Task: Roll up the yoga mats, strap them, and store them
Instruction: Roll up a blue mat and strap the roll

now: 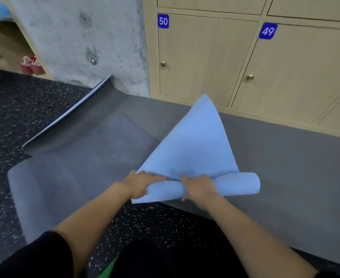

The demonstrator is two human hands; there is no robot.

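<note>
Yoga mat rolling has only just begun. The mat being rolled (285, 167) lies grey side up on the speckled floor (24, 109), its far edge along the foot of the lockers (205, 57). Its near left corner is turned over to show a blue underside and wound into a short roll (237, 184), with a blue triangular flap (195, 141) rising behind it. The roll sits skew to the mat's edges, so it will probably need squaring up before it can go further.

The left hand (143, 183) and the right hand (199, 187) rest side by side on the roll, and their fingers (155, 175) curl over its top and grip it. Most of this mat is flat.

A second mat (75, 157) lies unrolled to the left, its far end curling up against the concrete pillar (95, 37). No strap is in view, so nearly all the rolling, plus the strapping and storing, is left to do.

By count there are two mats, though the join between them is blurred and the count may be off. There are also two hands, two numbered locker doors (50 and 49) with parts of others, and one pair of red shoes (31, 65) at the far left.
</note>
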